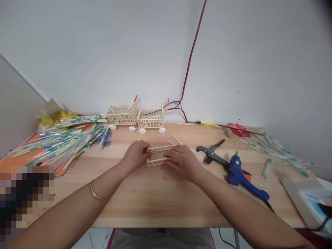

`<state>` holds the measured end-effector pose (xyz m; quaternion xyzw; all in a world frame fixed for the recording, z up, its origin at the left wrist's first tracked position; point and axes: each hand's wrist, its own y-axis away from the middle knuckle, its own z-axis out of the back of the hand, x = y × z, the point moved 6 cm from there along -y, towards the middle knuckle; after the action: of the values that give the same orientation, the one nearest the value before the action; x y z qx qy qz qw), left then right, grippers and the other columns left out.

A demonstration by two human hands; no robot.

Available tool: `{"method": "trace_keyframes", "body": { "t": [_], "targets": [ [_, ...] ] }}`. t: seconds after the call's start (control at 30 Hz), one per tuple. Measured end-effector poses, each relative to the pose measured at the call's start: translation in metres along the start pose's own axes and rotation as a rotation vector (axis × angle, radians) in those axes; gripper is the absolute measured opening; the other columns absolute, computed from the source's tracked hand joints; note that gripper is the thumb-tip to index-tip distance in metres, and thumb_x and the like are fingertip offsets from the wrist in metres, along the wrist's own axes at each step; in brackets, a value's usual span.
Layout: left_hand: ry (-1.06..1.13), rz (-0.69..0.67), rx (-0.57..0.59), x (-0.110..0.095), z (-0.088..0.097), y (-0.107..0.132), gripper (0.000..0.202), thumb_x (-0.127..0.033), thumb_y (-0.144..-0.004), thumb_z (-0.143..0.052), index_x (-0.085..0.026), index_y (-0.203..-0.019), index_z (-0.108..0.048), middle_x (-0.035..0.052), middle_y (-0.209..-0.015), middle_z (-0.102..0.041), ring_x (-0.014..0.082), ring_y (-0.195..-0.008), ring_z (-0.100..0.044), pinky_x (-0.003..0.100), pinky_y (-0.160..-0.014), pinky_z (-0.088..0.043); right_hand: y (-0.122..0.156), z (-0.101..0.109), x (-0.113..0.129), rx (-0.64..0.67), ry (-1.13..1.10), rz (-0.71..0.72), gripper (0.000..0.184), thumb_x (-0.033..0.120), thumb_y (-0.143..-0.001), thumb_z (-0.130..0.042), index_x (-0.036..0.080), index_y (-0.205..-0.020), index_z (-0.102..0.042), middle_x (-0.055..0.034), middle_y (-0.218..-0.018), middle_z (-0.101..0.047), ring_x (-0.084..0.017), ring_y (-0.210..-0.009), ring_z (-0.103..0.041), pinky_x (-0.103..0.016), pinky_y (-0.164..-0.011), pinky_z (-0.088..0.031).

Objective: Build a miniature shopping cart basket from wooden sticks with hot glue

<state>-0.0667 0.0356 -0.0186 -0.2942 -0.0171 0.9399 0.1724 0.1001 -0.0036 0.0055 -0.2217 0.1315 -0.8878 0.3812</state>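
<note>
My left hand [136,152] is closed, its fingertips pinching the left end of a small wooden stick frame [155,162] on the table. This frame shows two long ladder-like sides, one behind the other. At its right end my right hand [183,160] is closed on it, thumb at the near side and fingers over the far side. My fingers hide that end. Just beyond lie loose wooden sticks [177,139]. Farther back stand two miniature stick-built shopping carts with white wheels, a left cart [121,116] and a right cart [150,118].
Wrapped chopsticks [75,133] pile up at the left beside blue wheels [105,142]. To the right lie black-handled cutters [214,155], a blue glue gun [236,171], a red-lined bowl [238,130] and empty wrappers [280,154]. A yellow-handled tool [206,123] rests by the wall.
</note>
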Motion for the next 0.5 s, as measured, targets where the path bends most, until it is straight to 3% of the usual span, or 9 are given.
{"method": "trace_keyframes", "body": {
  "t": [0.27,0.5],
  "targets": [
    [0.029,0.047,0.039,0.001,0.000,0.000,0.008,-0.017,-0.072,-0.061,-0.017,-0.064,-0.063,0.0035,-0.068,-0.061,0.0175,-0.070,-0.055,0.026,-0.065,-0.036,0.001,0.002,-0.009,0.020,0.003,-0.046,0.015,0.030,-0.085,-0.061,0.019,-0.094,-0.065,-0.0081,-0.090,-0.068,-0.021,-0.088,-0.059,-0.033,-0.074,-0.038],
    [0.088,0.048,0.036,0.006,0.001,-0.001,0.006,-0.014,-0.068,-0.062,-0.017,-0.067,-0.066,0.0043,-0.073,-0.065,0.0189,-0.076,-0.057,0.027,-0.069,-0.039,0.001,0.008,-0.013,0.048,-0.001,-0.079,0.017,0.031,-0.082,-0.064,0.019,-0.094,-0.064,-0.0073,-0.090,-0.068,-0.022,-0.088,-0.059,-0.032,-0.073,-0.038]
  ]
}}
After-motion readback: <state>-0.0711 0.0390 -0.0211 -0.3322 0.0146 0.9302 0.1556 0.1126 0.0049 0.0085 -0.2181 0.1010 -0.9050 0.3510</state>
